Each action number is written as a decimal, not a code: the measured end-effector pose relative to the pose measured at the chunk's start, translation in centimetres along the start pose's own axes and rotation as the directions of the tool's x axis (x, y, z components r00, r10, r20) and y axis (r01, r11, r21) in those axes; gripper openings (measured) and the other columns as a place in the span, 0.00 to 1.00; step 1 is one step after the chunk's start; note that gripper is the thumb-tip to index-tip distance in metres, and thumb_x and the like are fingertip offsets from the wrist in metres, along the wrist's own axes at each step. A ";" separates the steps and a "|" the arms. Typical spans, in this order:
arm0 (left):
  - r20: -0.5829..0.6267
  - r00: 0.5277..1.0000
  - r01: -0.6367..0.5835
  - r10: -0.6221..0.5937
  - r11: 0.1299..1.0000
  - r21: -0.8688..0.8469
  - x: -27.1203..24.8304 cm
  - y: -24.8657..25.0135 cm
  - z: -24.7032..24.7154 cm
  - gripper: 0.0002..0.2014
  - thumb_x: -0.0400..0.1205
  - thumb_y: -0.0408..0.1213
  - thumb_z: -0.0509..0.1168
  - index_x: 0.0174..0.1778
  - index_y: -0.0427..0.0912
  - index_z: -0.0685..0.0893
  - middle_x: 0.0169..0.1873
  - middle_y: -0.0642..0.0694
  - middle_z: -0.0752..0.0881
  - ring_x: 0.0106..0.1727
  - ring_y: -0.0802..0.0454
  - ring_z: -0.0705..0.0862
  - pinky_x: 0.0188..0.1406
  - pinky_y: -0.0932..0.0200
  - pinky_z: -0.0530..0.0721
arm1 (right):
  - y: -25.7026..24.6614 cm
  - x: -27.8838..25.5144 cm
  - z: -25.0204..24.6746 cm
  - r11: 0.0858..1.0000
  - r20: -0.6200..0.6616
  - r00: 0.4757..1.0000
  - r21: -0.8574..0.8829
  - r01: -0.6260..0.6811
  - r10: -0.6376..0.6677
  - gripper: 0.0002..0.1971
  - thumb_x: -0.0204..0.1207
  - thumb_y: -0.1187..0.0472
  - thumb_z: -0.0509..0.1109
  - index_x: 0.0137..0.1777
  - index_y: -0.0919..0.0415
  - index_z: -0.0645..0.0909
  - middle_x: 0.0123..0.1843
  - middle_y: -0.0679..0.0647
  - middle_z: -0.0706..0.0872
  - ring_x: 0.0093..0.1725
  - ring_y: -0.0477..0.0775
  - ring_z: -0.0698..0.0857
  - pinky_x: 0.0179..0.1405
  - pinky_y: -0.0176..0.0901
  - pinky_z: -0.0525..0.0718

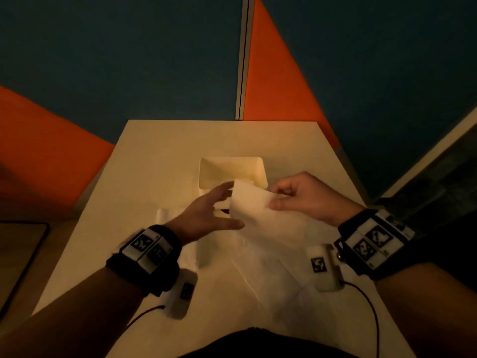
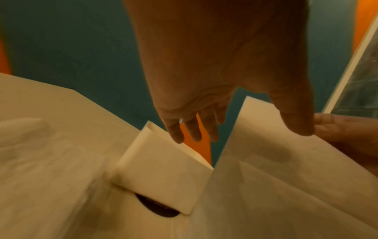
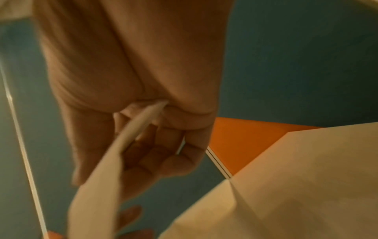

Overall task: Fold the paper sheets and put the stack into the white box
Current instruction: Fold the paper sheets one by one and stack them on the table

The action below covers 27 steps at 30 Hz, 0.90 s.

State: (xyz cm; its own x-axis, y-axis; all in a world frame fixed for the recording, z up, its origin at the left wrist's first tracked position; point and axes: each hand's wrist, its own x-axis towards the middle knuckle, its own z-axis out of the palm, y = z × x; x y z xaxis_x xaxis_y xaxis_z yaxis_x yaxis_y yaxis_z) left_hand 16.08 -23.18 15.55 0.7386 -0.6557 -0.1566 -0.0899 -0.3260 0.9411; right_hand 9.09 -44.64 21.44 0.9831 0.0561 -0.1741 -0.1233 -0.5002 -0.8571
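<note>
A thin white paper sheet [image 1: 255, 205] hangs over the table just in front of the open white box [image 1: 231, 158]. My right hand [image 1: 275, 197] pinches its right edge between thumb and curled fingers. The right wrist view shows that pinch [image 3: 147, 113] with the sheet [image 3: 98, 186] trailing down. My left hand [image 1: 227, 205] is spread at the sheet's left edge, with the thumb low and the fingers toward the box. In the left wrist view its straight fingers [image 2: 192, 134] hover over the box [image 2: 163, 174], beside the raised sheet [image 2: 272, 145]. The box's inside is only partly visible.
More flat sheets [image 1: 265, 270] lie on the cream table [image 1: 154, 156] near my body, and a pale folded pile [image 1: 167, 215] lies left of the box. A dark-rimmed board [image 1: 23, 254] sits off the table's left side. Blue and orange partitions [image 1: 271, 81] stand behind.
</note>
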 end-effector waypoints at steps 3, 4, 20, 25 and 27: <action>0.096 0.995 0.006 0.012 0.983 -0.182 0.2 1.1 0.2 0.32 0.65 0.38 0.80 0.63 0.61 0.77 0.58 0.56 0.86 0.59 0.62 0.83 0.54 0.67 0.83 | -1.3 0.1 -0.5 0.997 0.037 0.999 0.067 0.029 -0.032 0.07 0.71 0.71 0.73 0.49 0.66 0.86 0.40 0.51 0.89 0.38 0.41 0.86 0.40 0.29 0.84; 0.113 0.994 0.027 0.000 0.971 -0.236 0.1 1.3 0.2 0.27 0.66 0.37 0.79 0.60 0.56 0.81 0.55 0.54 0.88 0.57 0.59 0.86 0.53 0.63 0.84 | -1.5 0.2 -0.8 0.996 0.038 0.999 0.084 0.034 -0.037 0.06 0.71 0.71 0.73 0.48 0.65 0.86 0.38 0.49 0.89 0.38 0.41 0.86 0.39 0.29 0.84; -0.252 0.961 -0.058 -0.112 0.811 -0.582 0.1 2.6 1.7 0.05 0.79 0.34 0.66 0.40 0.37 0.84 0.29 0.45 0.87 0.27 0.52 0.84 0.28 0.60 0.84 | 1.9 -0.4 1.4 0.808 -0.174 0.974 0.589 -0.015 0.145 0.15 0.65 0.67 0.72 0.53 0.60 0.84 0.49 0.55 0.90 0.48 0.53 0.88 0.45 0.47 0.89; -0.139 0.988 -0.028 -0.061 0.826 -0.563 0.0 1.9 0.9 0.07 0.80 0.30 0.64 0.47 0.38 0.88 0.40 0.44 0.90 0.40 0.49 0.88 0.41 0.55 0.89 | 2.7 -0.4 1.5 0.765 -0.224 0.965 0.643 0.038 0.140 0.12 0.75 0.75 0.64 0.51 0.62 0.84 0.45 0.54 0.91 0.45 0.51 0.89 0.44 0.43 0.89; -0.048 0.997 0.026 -0.066 0.813 -0.582 -0.3 1.6 -0.1 0.11 0.78 0.26 0.63 0.45 0.42 0.91 0.42 0.46 0.91 0.44 0.50 0.89 0.43 0.56 0.89 | 2.7 -0.6 1.2 0.763 -0.217 0.968 0.645 0.046 0.125 0.13 0.75 0.76 0.64 0.51 0.61 0.85 0.45 0.53 0.91 0.44 0.49 0.89 0.45 0.43 0.88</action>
State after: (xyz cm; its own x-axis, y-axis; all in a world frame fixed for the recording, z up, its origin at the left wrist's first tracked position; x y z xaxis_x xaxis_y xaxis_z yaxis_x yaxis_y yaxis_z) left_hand 15.78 -23.48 17.15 0.7743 -0.5991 -0.2039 0.3349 0.1145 0.9353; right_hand 8.05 -45.01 18.66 0.9657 -0.1956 -0.1709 -0.1365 0.1777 -0.9746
